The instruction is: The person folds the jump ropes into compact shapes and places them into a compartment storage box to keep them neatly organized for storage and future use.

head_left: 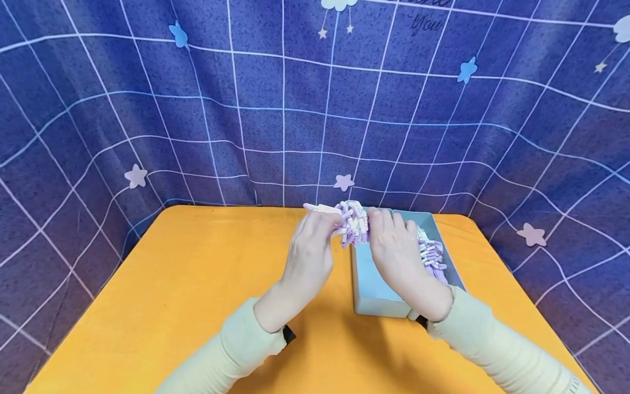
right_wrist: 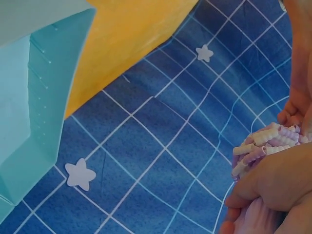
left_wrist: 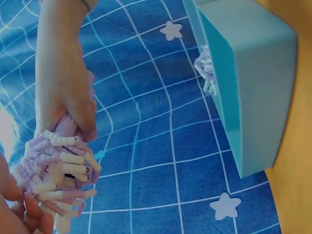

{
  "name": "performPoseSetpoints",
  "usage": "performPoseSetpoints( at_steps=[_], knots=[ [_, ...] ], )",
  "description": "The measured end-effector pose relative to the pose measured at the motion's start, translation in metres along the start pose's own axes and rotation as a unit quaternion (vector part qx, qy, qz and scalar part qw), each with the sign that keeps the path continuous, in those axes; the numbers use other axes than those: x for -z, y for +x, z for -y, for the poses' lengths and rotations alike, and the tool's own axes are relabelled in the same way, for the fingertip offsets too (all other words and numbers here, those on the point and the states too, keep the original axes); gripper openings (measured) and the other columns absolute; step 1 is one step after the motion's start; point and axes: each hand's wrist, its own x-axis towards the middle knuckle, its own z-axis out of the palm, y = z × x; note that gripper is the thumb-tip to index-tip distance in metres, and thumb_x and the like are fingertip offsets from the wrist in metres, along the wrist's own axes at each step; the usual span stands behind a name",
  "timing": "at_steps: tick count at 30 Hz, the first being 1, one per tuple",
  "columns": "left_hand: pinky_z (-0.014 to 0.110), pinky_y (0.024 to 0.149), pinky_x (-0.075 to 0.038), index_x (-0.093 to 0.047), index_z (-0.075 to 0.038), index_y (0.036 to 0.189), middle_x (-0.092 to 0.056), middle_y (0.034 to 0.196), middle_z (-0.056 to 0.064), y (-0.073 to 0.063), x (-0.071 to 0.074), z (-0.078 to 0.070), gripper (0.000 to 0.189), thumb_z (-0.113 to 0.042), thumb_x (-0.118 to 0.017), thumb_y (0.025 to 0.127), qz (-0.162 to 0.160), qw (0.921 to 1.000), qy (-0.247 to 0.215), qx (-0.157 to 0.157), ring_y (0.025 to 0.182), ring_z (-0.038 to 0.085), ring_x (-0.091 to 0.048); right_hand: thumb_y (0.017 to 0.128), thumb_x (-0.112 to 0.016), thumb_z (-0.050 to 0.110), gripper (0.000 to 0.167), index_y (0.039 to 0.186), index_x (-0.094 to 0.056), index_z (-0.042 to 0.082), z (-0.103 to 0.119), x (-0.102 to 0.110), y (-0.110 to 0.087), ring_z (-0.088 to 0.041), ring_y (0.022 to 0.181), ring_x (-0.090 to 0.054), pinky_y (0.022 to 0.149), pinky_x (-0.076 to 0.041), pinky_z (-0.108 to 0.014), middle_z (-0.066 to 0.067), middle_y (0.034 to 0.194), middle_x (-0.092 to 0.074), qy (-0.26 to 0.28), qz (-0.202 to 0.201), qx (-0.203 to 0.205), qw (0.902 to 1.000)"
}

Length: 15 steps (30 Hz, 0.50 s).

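A tufted bundle of lilac and white ribbed strands (head_left: 353, 223) is held up between both hands, above the table. My right hand (head_left: 394, 241) grips its lilac, stem-like end, which shows below the tuft in the right wrist view. My left hand (head_left: 310, 246) pinches at the tuft's other side. A pale stick-like end (head_left: 321, 208) juts out past the left fingers. How far the left fingers reach into the strands is hidden. Beneath and behind the right hand stands an open light-blue box (head_left: 379, 284), with more lilac and white strands (head_left: 433, 260) inside.
An orange cloth covers the table (head_left: 197, 273). Behind and along the sides hangs a blue curtain (head_left: 275, 131) with a white grid and stars. The box's raised walls stand close to the right forearm.
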Motion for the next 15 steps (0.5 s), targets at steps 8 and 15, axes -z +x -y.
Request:
performPoseSetpoints(
  at_steps=[8,15],
  knots=[
    [0.030,0.078,-0.047,-0.061,-0.003,0.099,-0.056,0.099,0.010,-0.004,0.001,0.001,0.014,-0.002,-0.063,0.085,0.017,0.9973,0.020,-0.069,0.087,0.022,-0.055,0.094,-0.036,0.007,0.021,0.111,-0.046,-0.001,-0.002,-0.001,-0.003,-0.030,0.066,-0.047,0.054,-0.030,-0.039,-0.013,0.082,-0.053,0.001,-0.008,0.003,1.0000],
    [0.030,0.078,-0.045,-0.062,-0.005,0.093,-0.053,0.099,0.012,-0.011,0.002,0.001,0.016,0.007,-0.060,0.083,-0.004,0.9904,0.065,-0.122,0.088,0.025,-0.051,0.093,-0.040,0.004,0.020,0.112,-0.044,0.000,-0.004,0.001,-0.004,-0.031,0.068,-0.048,0.055,-0.031,-0.040,-0.013,0.084,-0.053,0.018,0.024,-0.022,0.9993]
  ],
)
